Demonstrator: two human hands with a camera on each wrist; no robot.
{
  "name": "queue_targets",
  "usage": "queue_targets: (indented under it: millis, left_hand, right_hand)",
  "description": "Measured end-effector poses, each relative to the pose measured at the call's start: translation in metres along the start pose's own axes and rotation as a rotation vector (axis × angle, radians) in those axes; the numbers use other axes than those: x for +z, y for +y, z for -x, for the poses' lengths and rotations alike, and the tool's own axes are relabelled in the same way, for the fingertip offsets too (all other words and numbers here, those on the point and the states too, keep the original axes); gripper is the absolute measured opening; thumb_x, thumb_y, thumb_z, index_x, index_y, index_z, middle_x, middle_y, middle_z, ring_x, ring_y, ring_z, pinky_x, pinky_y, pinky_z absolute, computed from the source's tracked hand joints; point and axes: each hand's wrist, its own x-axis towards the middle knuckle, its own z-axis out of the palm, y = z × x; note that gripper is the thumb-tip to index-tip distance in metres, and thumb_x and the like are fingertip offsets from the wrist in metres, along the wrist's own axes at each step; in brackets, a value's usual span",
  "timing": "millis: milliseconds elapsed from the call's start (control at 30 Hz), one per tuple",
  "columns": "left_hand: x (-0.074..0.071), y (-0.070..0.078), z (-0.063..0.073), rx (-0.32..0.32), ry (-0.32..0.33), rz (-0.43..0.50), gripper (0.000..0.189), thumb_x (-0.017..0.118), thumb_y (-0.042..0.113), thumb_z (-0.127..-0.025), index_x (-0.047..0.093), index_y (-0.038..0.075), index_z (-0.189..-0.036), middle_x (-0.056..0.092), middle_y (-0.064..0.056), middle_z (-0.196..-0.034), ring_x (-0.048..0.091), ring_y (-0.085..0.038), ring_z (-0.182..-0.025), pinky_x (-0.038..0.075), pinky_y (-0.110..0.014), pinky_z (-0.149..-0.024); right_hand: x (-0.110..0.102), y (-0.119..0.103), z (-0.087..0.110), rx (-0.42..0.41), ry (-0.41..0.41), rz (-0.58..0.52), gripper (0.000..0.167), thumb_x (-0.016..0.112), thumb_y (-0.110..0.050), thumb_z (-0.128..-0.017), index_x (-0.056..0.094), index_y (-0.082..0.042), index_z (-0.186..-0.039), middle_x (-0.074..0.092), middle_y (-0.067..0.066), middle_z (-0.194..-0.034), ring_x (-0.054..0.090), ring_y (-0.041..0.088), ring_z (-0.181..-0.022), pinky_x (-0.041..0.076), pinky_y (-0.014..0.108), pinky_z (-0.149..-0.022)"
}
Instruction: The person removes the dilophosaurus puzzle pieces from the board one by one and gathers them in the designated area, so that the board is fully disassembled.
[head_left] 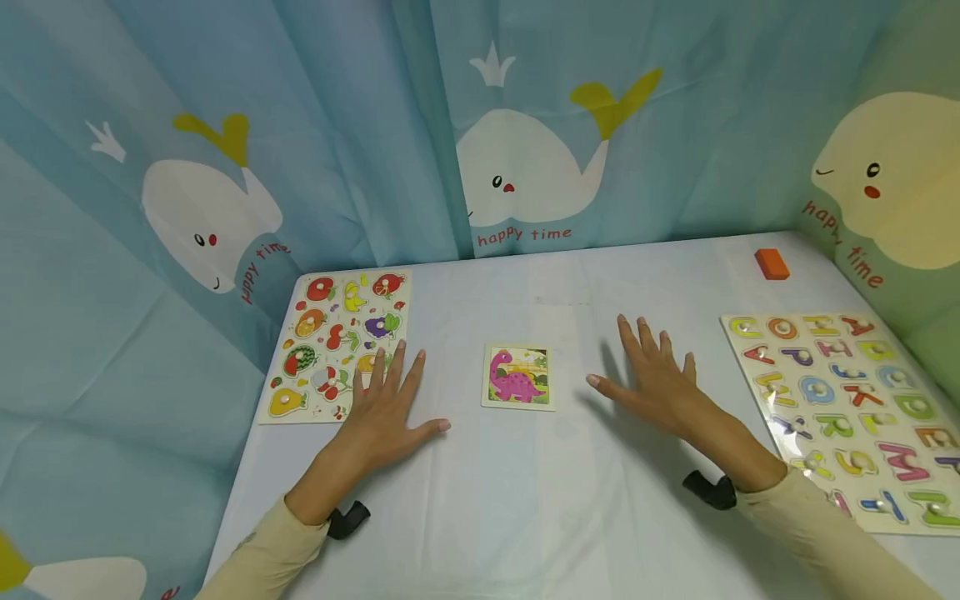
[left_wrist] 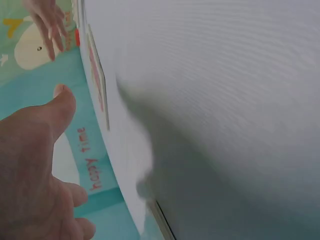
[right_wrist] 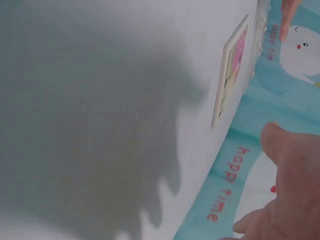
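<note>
My left hand [head_left: 384,419] hovers with fingers spread over the lower right corner of a fruit peg puzzle board [head_left: 315,389]. On the other side, my right hand [head_left: 660,383] is held above the table, its fingers spread too and nothing in them. Between the two hands lies a small square dinosaur puzzle [head_left: 517,379], a purple dinosaur in a pale frame. The same puzzle [left_wrist: 97,75] appears edge-on in the left wrist view, and the right wrist view has the puzzle [right_wrist: 230,75] flat on the cloth. Each hand casts a shadow below it.
An alphabet peg puzzle board [head_left: 847,417] lies at the right, beside my right forearm. An orange block [head_left: 772,264] sits near the far right corner of the white table [head_left: 525,508]. A blue curtain [head_left: 360,167] with whales hangs around the back and sides.
</note>
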Motion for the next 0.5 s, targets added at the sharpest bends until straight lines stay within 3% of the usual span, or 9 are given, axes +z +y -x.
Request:
queue_targets:
  millis: [133, 267, 500]
  left_hand:
    - [0.002, 0.008, -0.004, 0.034, -0.004, -0.001, 0.104, 0.064, 0.068, -0.094, 0.018, 0.015, -0.171, 0.004, -0.018, -0.177, 0.001, -0.049, -0.161, 0.004, -0.076, -0.123]
    - [0.004, 0.017, -0.009, 0.062, -0.021, -0.007, 0.101, 0.064, 0.068, -0.095, 0.019, 0.016, -0.171, 0.005, -0.017, -0.177, 0.003, -0.048, -0.162, 0.007, -0.074, -0.124]
    - [0.007, 0.038, -0.019, 0.121, -0.063, 0.013, 0.097, 0.064, 0.065, -0.097, 0.023, 0.017, -0.17, 0.013, -0.016, -0.177, 0.011, -0.045, -0.162, 0.013, -0.07, -0.126]
  right_hand:
    - [0.008, -0.011, -0.009, -0.044, 0.013, -0.046, 0.108, 0.063, -0.06, -0.1, 0.001, -0.006, -0.17, 0.005, 0.029, -0.174, 0.006, 0.057, -0.157, 0.003, 0.082, -0.116]
    - [0.017, -0.023, -0.021, -0.137, 0.066, -0.059, 0.097, 0.07, -0.043, -0.101, 0.016, 0.005, -0.166, 0.022, 0.031, -0.17, 0.022, 0.051, -0.156, 0.018, 0.078, -0.118]
    - [0.035, -0.052, -0.041, -0.233, 0.09, -0.047, 0.077, 0.074, -0.024, -0.101, 0.035, 0.003, -0.161, 0.044, 0.03, -0.157, 0.043, 0.049, -0.145, 0.037, 0.072, -0.11]
